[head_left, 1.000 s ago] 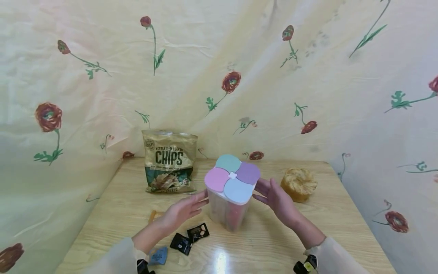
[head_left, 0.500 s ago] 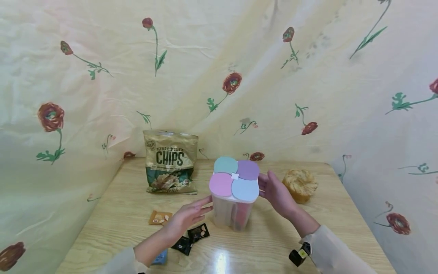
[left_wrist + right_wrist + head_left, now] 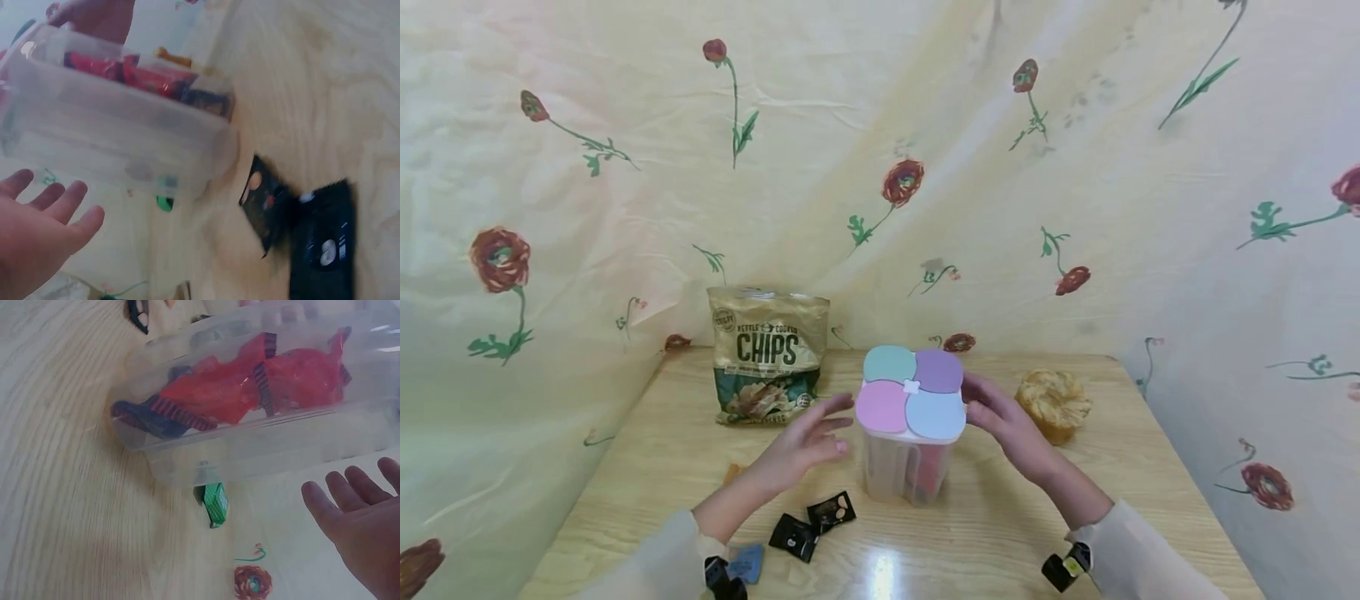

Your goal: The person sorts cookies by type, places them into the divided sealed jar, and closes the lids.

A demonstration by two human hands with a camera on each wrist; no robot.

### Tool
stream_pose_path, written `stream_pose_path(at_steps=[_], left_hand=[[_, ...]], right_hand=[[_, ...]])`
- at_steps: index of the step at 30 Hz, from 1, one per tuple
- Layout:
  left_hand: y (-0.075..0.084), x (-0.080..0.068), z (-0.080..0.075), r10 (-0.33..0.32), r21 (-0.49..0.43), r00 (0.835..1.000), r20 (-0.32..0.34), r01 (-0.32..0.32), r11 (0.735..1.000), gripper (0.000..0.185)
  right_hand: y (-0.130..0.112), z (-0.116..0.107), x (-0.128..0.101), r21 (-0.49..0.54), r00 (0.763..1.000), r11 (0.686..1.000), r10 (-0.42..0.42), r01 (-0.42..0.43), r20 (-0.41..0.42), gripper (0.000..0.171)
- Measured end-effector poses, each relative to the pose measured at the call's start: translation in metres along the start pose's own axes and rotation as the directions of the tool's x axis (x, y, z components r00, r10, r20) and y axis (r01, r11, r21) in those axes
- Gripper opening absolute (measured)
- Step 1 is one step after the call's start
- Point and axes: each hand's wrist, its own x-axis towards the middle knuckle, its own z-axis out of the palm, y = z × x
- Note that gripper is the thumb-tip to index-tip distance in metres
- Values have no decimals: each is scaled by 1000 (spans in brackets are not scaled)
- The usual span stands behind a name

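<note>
A clear plastic food container (image 3: 883,475) stands upright on the table, its lid (image 3: 912,393) made of four petals in teal, purple, pink and light blue. Through its wall in the right wrist view I see red wrapped sweets (image 3: 219,387) and a dark blue one (image 3: 150,419). My left hand (image 3: 801,450) is spread just left of the container, fingers apart from it in the left wrist view. On the other side, my right hand (image 3: 1011,425) has relaxed fingers beside the lid's edge; whether they touch it I cannot tell.
A chips bag (image 3: 767,358) stands at the back left, and a round pastry (image 3: 1054,404) sits right. Two black sachets (image 3: 793,537), a blue packet (image 3: 747,563) and a partly covered orange packet (image 3: 732,473) lie left front. A green-wrapped piece (image 3: 215,505) lies behind the container.
The container turned slightly between the first two frames, so its lid now faces squarely. My left hand has since come away from its side, and the right fingers have shifted along the lid's edge.
</note>
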Motion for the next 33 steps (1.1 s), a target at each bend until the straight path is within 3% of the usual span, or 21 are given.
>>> stream_pose_path(at_steps=[3,6,9,13,23,33], left_hand=[[0,10,-8,59,42,997,44,-61,997,94],[2,19,-11,71,77,993,97,-79,994,101],[2,28,-11,65,113,991,121,-78,990,105],[0,36,-7,83,150,991,107,-98,984,111],[-1,38,2,77,172,996,35,-82,982,116],[2,36,3,78,173,996,50,-86,981,113]], right_hand=[[-1,2,-9,-58,996,995,-83,84,16,59],[0,5,-15,-79,991,988,-130,133,39,73],[0,8,-18,-134,991,982,-131,133,29,87],[1,12,-18,-165,994,980,-109,110,15,98],[0,11,-16,-192,994,976,-109,106,-1,93],[-12,-2,-12,-209,992,970,-116,125,55,92]])
